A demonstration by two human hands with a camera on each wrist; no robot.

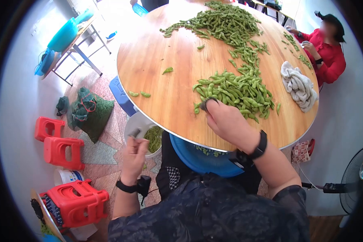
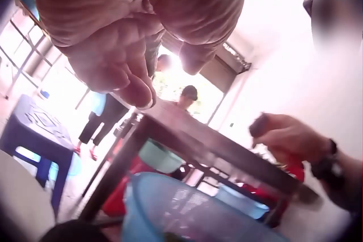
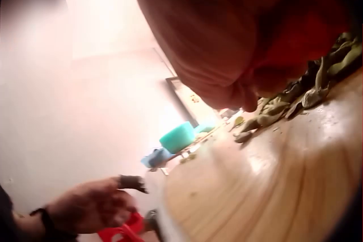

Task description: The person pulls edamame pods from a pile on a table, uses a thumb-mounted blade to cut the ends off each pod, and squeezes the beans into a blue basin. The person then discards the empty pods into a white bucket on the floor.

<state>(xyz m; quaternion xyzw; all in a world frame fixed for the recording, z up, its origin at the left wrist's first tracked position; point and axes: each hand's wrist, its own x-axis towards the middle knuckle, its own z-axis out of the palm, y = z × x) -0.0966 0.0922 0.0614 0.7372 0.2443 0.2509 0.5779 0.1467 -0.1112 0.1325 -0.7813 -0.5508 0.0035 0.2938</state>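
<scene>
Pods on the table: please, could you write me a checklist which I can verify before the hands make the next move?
1. Pods within reach: ok, the right hand is at the near edge of the pile.
2. White bucket near the left hand: ok, green material is inside.
3. Blue basin below the table edge: ok, though the table partly hides it.
4. Cloth away from the near pile: ok, it lies apart, to the right.
5. All pods gathered: not ok, a few loose pods lie to the left.
6. Both hands empty: cannot tell, the fingers hide it.
</scene>
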